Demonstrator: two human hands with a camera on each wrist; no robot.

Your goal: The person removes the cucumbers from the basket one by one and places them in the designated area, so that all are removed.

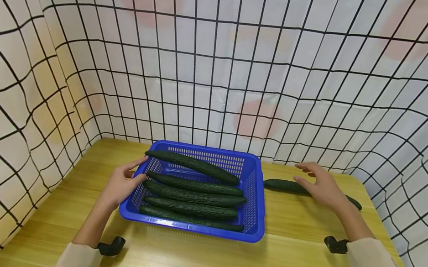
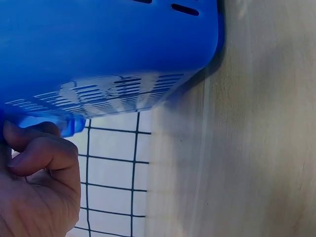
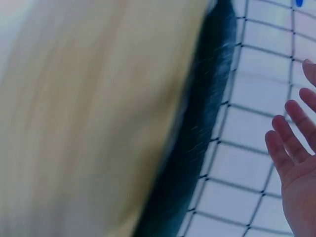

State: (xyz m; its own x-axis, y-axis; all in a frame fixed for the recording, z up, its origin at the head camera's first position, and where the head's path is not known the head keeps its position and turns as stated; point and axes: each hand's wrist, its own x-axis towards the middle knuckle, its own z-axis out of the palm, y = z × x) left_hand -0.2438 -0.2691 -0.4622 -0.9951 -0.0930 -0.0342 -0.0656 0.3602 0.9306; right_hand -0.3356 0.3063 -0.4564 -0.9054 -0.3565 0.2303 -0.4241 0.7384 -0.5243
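Cucumbers (image 1: 193,196): dark green, slender, bumpy; five in basket (image 1: 191,227).

A screened, booth-like work station surrounds a blue plastic basket (image 1: 191,227), its wood-grain tabletop (image 1: 194,264) spreading beneath and in front of the basket, while pale sheeting (image 1: 221,72), crossed by a black grid (image 1: 232,59) and blurred with pink and yellow patches (image 1: 259,121), rises behind it and to both sides; whether home, lab or shop lies beyond cannot be told

Five cucumbers (image 1: 194,196) lie in the basket (image 1: 191,227), another cucumber (image 1: 285,186) right of it, perhaps touching.
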